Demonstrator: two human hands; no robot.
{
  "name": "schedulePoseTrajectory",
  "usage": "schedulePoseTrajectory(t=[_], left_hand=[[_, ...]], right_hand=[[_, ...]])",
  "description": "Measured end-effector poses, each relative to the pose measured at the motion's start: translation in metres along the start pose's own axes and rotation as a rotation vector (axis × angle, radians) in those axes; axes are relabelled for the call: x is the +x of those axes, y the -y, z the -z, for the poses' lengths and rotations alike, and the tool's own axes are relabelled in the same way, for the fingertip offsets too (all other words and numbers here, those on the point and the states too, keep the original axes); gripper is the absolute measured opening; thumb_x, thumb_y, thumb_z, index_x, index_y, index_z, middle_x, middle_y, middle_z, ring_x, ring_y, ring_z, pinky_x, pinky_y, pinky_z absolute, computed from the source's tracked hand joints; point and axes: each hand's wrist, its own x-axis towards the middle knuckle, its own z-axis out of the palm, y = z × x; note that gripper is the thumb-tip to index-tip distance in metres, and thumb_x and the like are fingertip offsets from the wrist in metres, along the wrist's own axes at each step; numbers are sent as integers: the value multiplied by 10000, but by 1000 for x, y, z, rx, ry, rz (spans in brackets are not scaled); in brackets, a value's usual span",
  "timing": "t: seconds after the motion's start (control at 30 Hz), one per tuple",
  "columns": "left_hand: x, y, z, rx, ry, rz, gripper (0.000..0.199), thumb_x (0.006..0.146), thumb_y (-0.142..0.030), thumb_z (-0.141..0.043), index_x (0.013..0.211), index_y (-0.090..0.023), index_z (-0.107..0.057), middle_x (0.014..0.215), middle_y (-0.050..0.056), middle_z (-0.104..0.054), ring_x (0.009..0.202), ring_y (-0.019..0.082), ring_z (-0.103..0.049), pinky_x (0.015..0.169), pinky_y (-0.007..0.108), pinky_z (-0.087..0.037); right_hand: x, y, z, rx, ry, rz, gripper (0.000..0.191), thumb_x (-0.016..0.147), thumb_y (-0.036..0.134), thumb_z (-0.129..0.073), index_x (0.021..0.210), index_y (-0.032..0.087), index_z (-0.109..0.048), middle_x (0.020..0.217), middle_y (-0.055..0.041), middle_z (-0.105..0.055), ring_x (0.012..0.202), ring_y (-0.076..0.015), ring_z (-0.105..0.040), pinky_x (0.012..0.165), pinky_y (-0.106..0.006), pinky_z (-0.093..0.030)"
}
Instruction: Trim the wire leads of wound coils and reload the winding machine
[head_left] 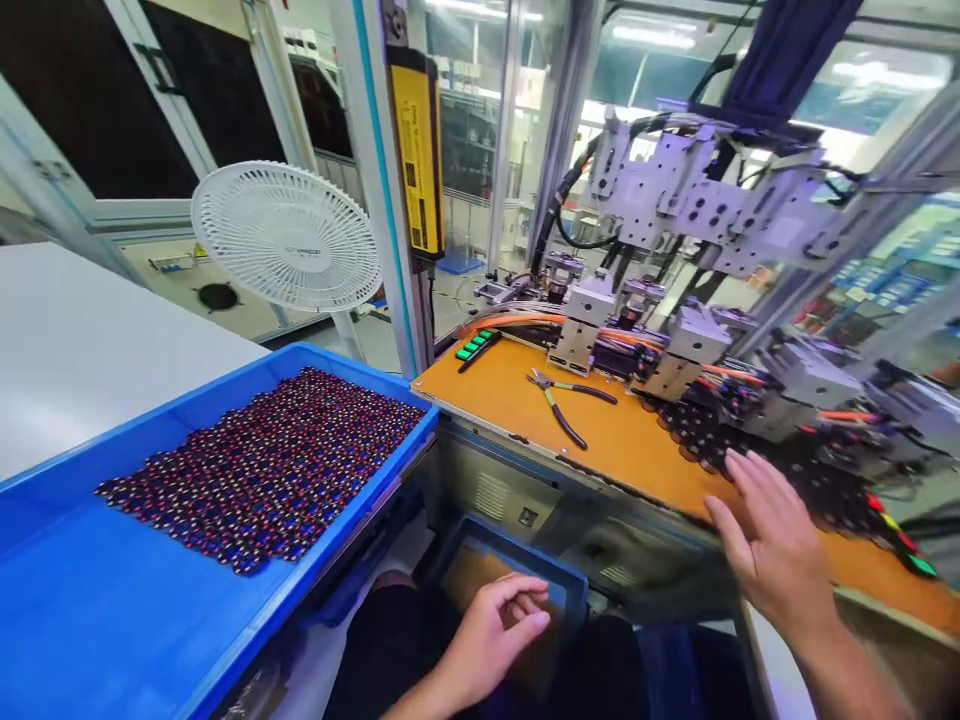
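My left hand [495,635] hovers over my lap, its fingers loosely bent and the thumb apart from them, with nothing visible in it. Over the front edge of the orange work surface [510,385], my right hand [776,540] has its fingers stretched out and holds nothing that I can see. Just beyond it lies a cluster of small black round parts [697,435], partly hidden by the hand. Pliers [559,400] with dark handles rest on the surface, jaws spread. To my left, a blue tray [97,610] holds many small dark parts [270,465] with red and shiny dots.
A machine with metal blocks [589,310] and cables stands behind the work surface. Green-topped pieces [476,348] lie at its far left corner. A yellow sensor bar [418,155] is fixed to a post, beside a white fan [289,240]. A bin [577,590] sits below.
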Motion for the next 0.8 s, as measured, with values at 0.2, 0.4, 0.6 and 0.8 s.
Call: schedulePoseTrajectory(t=[0.2,0.4,0.6,0.8], left_hand=[[59,-3,-8,-115,185,90,655,619,-638,-803,1019,-122,-743,943,91,-710,717,102,-571,716,251,-469],[88,-31,2,-221,323,293,896,404,-832,-740,989,-153,-761,822,44,-711,672,88,-555,716,250,-453],[58,-131,25,-314,117,391,636,599,-654,-805,964,-135,-760,832,56,-740,645,92,-578,664,241,-447],[57,-193,22,-504,-42,339,723,758,-730,-632,1196,-156,-679,1076,132,-714,836,158,-665,710,266,-486]], right_hand=[[97,47,-71,203,212,209,631,982,598,-454,1410,134,-456,1402,-185,-519,1282,-338,-518,1033,-512,-470],[99,60,-122,281,287,103,705,953,610,-455,1438,100,-416,1422,-258,-467,1259,-445,-495,951,-636,-453],[97,74,-84,658,328,-184,370,943,349,-567,1266,169,-563,1128,-156,-656,1021,-334,-629,841,-514,-535],[120,103,-30,931,442,-407,264,933,249,-539,1183,172,-570,1030,-90,-692,907,-217,-689,762,-328,-599]])
